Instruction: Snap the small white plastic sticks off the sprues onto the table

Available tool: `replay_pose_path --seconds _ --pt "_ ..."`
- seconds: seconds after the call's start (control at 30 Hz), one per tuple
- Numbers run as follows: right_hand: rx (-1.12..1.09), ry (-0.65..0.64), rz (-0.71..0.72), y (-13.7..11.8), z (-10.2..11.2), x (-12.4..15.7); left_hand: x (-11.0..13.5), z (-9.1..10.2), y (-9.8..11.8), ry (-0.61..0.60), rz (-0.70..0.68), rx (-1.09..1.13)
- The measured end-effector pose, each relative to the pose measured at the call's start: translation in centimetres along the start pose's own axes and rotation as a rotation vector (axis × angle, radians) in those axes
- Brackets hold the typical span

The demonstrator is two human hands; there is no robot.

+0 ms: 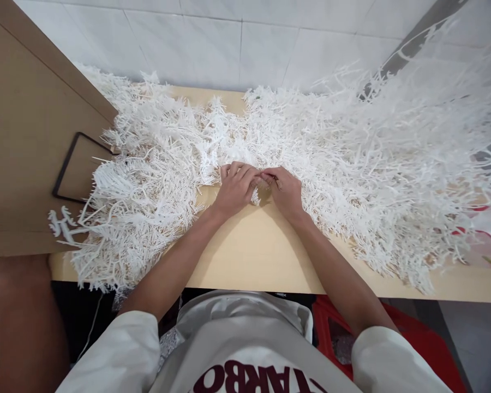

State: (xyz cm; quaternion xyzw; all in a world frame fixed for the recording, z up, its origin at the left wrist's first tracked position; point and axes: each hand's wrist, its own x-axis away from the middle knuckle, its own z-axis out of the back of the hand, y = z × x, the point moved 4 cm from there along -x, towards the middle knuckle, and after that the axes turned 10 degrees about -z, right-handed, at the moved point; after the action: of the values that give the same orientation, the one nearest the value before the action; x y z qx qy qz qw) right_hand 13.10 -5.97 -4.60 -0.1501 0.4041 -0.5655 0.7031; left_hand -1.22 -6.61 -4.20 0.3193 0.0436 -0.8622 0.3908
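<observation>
A big heap of white plastic comb-like sprues (335,142) covers most of a pale wooden tabletop (253,256). My left hand (234,188) and my right hand (285,190) meet at the heap's near edge in the middle. Both have their fingers curled onto one small white plastic piece (257,195) held between them. The fingertips touch each other above it.
A brown board with a black metal handle (71,164) leans at the left. White tiled wall stands behind the table. A red stool or bin (413,333) sits under the table at right, and a red-and-white plastic bag (486,240) lies at the far right edge.
</observation>
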Motion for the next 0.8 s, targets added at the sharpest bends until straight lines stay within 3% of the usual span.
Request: replay_pose_path --seconds 0.27,0.47,0.67,0.8 --pt "0.189 -0.147 0.050 -0.7 -0.7 0.0 -0.1 -0.4 -0.1 -0.035 0.002 -0.134" --pt "0.295 -0.255 0.044 -0.6 -1.2 0.0 -0.3 -0.7 0.0 -0.093 -0.075 -0.227" --pt "0.264 -0.235 0.027 -0.4 -1.1 -0.3 -0.8 -0.9 0.1 -0.119 -0.011 -0.141" --pt "0.227 -0.245 0.090 -1.0 -0.9 0.4 -0.7 -0.9 -1.2 -0.069 0.055 -0.111"
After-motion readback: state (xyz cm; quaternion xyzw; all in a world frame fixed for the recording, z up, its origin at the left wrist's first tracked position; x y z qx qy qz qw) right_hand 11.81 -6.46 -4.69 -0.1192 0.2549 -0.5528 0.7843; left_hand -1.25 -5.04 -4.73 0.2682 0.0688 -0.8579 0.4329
